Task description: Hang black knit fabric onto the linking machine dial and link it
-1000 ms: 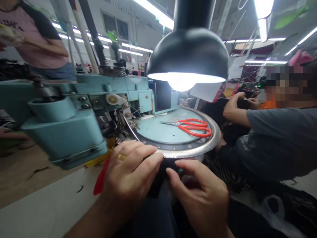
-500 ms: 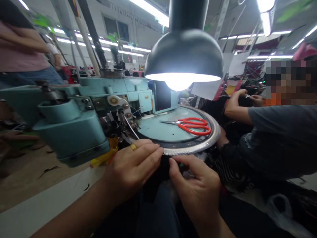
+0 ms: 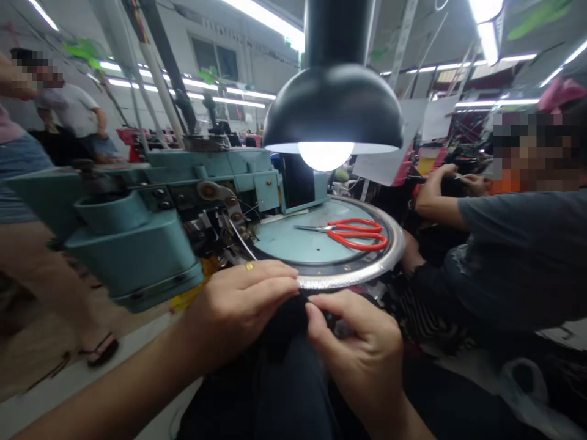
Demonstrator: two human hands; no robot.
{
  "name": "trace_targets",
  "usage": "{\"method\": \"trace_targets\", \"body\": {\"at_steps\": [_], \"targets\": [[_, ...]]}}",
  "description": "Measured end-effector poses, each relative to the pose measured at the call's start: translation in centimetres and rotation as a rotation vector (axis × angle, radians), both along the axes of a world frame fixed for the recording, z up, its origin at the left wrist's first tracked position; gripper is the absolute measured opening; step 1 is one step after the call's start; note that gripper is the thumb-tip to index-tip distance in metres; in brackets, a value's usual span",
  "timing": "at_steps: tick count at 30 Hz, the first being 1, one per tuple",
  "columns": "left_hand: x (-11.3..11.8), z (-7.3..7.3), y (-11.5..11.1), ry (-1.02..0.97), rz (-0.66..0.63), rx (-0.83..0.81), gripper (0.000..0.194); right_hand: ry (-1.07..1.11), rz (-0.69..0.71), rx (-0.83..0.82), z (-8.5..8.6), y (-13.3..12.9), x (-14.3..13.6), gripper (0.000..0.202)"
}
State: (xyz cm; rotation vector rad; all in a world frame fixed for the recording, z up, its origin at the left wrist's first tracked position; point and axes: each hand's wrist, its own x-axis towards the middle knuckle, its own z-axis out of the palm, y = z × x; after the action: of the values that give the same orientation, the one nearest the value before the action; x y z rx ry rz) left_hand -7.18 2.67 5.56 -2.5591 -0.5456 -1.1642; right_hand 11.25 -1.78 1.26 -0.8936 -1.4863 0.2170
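My left hand (image 3: 247, 299), with a gold ring on one finger, lies at the front edge of the round machine dial (image 3: 339, 280). Its fingers are pressed together over black fabric (image 3: 287, 318) that hangs below the toothed rim. Just right of it, my right hand (image 3: 360, 342) pinches the fabric's edge between thumb and forefinger. Red-handled scissors (image 3: 358, 233) rest on the pale green plate inside the dial. A thin white strip (image 3: 241, 237) runs down to the rim beside my left hand.
The green machine body (image 3: 132, 244) stands at the left. A dark dome lamp (image 3: 334, 110) hangs lit over the dial. A seated person in a grey shirt (image 3: 518, 250) works at the right. Two people stand at the far left. A clear plastic bag (image 3: 523, 382) lies low at the right.
My right hand has moved slightly left, nearer my left hand, and its thumb and forefinger have closed together. At the left, one standing person has shifted outward and another has come into view.
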Motion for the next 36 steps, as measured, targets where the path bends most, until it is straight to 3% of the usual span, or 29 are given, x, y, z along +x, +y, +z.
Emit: {"method": "trace_targets", "body": {"at_steps": [5, 13, 19, 26, 36], "targets": [[-0.8, -0.6, 0.1, 0.085, 0.023, 0.122, 0.019, 0.062, -0.076, -0.055, -0.1, 0.1, -0.1, 0.01], [-0.3, 0.2, -0.1, 0.147, 0.033, 0.162, 0.019, 0.087, -0.145, -0.083, -0.2, -0.2, 0.1, 0.008], [0.4, 0.9, -0.3, 0.124, 0.032, 0.103, 0.015, 0.085, -0.127, -0.075, 0.1, -0.3, 0.3, 0.008], [0.2, -0.1, -0.2, -0.007, 0.041, 0.03, 0.009, 0.025, 0.003, -0.036, -0.1, -0.3, 0.0, 0.012], [-0.3, 0.0, -0.2, 0.101, 0.055, 0.086, 0.016, 0.086, -0.144, -0.094, 0.0, 0.0, -0.1, 0.009]]}}
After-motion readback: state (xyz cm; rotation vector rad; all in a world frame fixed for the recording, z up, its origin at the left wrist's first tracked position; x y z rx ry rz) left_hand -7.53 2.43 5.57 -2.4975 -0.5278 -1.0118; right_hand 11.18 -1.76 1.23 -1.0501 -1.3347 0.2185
